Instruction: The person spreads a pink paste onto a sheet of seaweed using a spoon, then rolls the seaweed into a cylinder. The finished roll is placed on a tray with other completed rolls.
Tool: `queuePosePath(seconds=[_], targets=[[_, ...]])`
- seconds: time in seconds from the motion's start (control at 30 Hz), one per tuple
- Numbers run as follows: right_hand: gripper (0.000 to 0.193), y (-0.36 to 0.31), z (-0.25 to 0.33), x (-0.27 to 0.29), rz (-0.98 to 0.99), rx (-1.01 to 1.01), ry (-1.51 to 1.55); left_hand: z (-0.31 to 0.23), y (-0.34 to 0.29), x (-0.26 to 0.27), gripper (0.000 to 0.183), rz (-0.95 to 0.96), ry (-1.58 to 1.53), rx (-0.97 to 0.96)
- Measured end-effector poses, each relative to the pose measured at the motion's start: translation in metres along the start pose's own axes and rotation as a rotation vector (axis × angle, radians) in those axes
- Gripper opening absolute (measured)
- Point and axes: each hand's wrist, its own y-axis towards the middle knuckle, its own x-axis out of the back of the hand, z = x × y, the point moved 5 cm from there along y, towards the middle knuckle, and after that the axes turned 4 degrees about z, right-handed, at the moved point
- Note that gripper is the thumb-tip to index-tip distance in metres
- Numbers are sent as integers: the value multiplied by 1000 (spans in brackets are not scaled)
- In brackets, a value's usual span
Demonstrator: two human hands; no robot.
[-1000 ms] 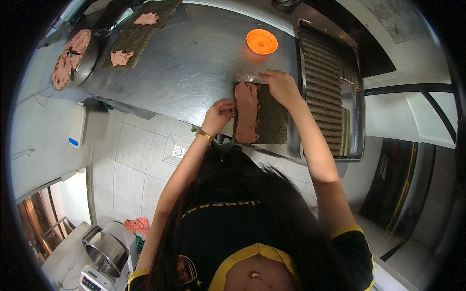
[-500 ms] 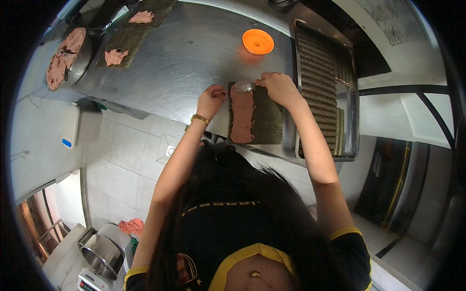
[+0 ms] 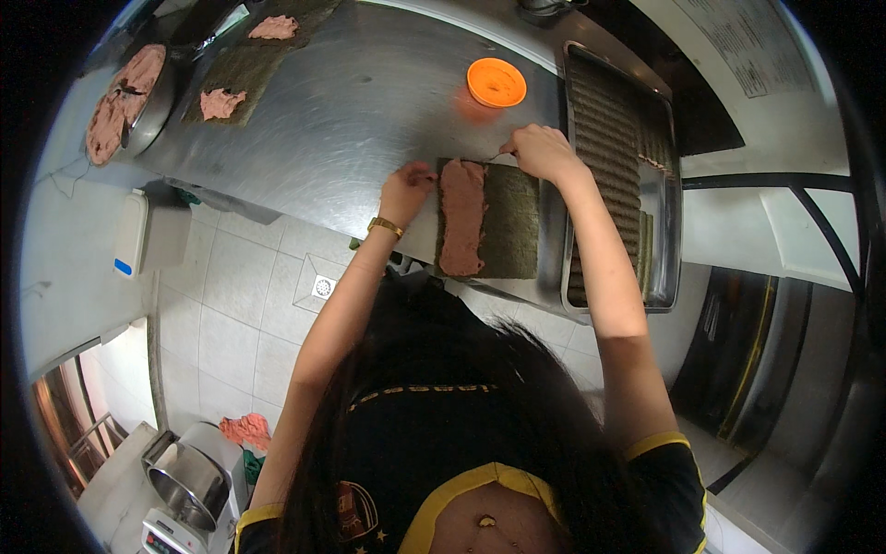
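A dark green seaweed sheet (image 3: 512, 222) lies at the near edge of the steel table, with a long strip of pink meat paste (image 3: 461, 217) along its left side. My right hand (image 3: 544, 152) is closed on a metal spoon (image 3: 499, 156) just above the sheet's far edge. The spoon is seen nearly edge-on, so its bowl barely shows. Beside the sheet's upper left corner, my left hand (image 3: 406, 192) has its fingers curled together. Anything in those fingertips is too small and blurred to make out.
An orange bowl (image 3: 496, 83) stands beyond the sheet. On the right, a metal tray (image 3: 565, 185) holds rows of dark rolls (image 3: 602, 166). A steel bowl (image 3: 152, 120) of pink paste is at far left, near seaweed sheets (image 3: 242, 78) with paste lumps.
My right hand has drawn the spoon off the paste, up and to the right. The strip's far end, previously under the spoon, now shows. My left hand has barely moved.
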Motion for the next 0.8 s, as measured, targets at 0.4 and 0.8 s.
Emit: queuePosePath(seconds=[0.4,0.8], targets=[[38,17,22,11,-19,100,63,11,-5,-2,33,8,-50,-21],[37,-42,-35,-20,-72,-181,325,-23,-42,-4,34,-47,357,-215]])
